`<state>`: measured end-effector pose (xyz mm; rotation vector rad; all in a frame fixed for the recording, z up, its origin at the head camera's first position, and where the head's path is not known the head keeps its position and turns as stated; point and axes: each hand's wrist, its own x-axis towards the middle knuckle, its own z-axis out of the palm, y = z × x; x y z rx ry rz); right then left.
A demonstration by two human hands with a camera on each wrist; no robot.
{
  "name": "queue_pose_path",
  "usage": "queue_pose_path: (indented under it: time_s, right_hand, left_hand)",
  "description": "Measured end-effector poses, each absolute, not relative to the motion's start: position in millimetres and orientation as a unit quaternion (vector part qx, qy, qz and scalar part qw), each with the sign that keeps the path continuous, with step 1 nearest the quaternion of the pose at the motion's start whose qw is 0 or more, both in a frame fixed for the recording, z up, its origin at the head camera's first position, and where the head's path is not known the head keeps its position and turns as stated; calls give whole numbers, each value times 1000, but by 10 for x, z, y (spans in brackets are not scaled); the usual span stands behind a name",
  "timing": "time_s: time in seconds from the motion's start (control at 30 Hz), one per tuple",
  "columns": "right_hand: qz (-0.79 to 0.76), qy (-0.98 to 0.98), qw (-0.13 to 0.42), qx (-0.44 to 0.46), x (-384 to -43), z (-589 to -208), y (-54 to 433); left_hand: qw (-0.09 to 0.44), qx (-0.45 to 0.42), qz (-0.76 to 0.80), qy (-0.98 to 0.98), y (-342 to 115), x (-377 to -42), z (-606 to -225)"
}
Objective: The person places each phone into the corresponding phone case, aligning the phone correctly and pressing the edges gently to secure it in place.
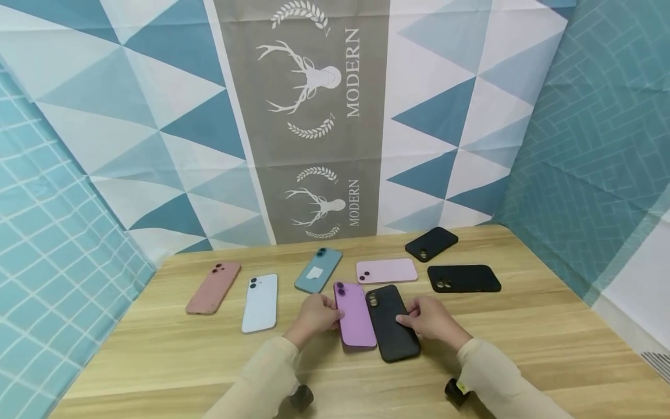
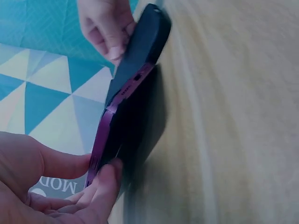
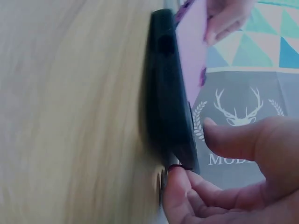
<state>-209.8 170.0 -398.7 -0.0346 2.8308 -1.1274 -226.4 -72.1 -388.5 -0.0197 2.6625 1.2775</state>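
Note:
My left hand [image 1: 316, 317] pinches the left edge of a purple phone [image 1: 356, 319], thumb on its back and fingers beneath. My right hand [image 1: 431, 319] grips the right edge of a black phone case [image 1: 394, 329], its thumb on top. Phone and case lie side by side, backs up, the camera cutouts of the case at its far end. In the left wrist view, the purple phone's side [image 2: 100, 135] is tilted up off the table between thumb and fingers. The right wrist view has the black case [image 3: 166, 84] raised at a tilt, with the phone's purple back [image 3: 194, 51] behind it.
Behind the hands lie a light pink phone [image 1: 387, 270], a blue phone [image 1: 327, 265] with a white sticker, and two more black cases [image 1: 431, 243]. A white phone [image 1: 260, 305] and a rose pink phone [image 1: 213, 289] lie at left. A patterned cloth [image 1: 314, 139] hangs behind the wooden table.

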Motion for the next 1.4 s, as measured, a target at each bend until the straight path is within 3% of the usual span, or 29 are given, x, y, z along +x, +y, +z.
queue_pose_path:
  time_s: [0.27, 0.6, 1.4]
  right_hand:
    - [-425, 905, 31, 6, -2122, -3901, 1655]
    - [-543, 832, 104, 39, -2049, -3930, 1621]
    - [-574, 816, 66, -31, -1905, -3673, 1657]
  left_hand:
    - [92, -12, 482, 871, -743, -2229, -3872]
    - [79, -18, 527, 846, -813, -2108, -3813]
    - [-29, 4, 555, 831, -874, -1914, -3523]
